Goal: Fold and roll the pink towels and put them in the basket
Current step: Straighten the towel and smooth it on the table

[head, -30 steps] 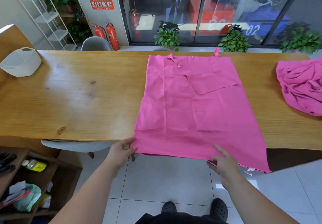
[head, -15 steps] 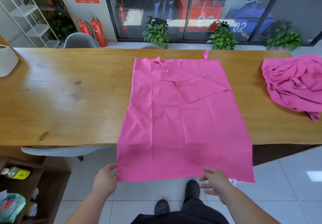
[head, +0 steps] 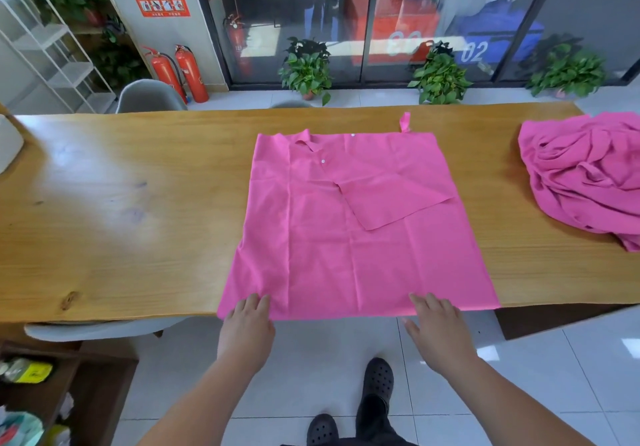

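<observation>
A pink towel (head: 346, 244) lies spread flat on the wooden table (head: 121, 210), with one corner flap turned over near its far right. Its near edge runs along the table's front edge. My left hand (head: 246, 327) rests with straight fingers on the near left corner. My right hand (head: 438, 331) lies flat near the right part of that edge, fingertips on the cloth and thumb spread below it. A crumpled heap of pink towels (head: 585, 178) sits at the table's right end. Only a sliver of the white basket (head: 8, 140) shows at the far left edge.
A grey chair (head: 149, 97) stands behind the table and another seat (head: 97, 329) is tucked under its front left. A low wooden shelf (head: 69, 393) with small items is at my lower left. Potted plants (head: 306, 67) line the glass wall.
The towel's near edge hung below the table edge earlier; now it lies along the table's front edge. Both hands have moved forward with it and rest flat on the cloth.
</observation>
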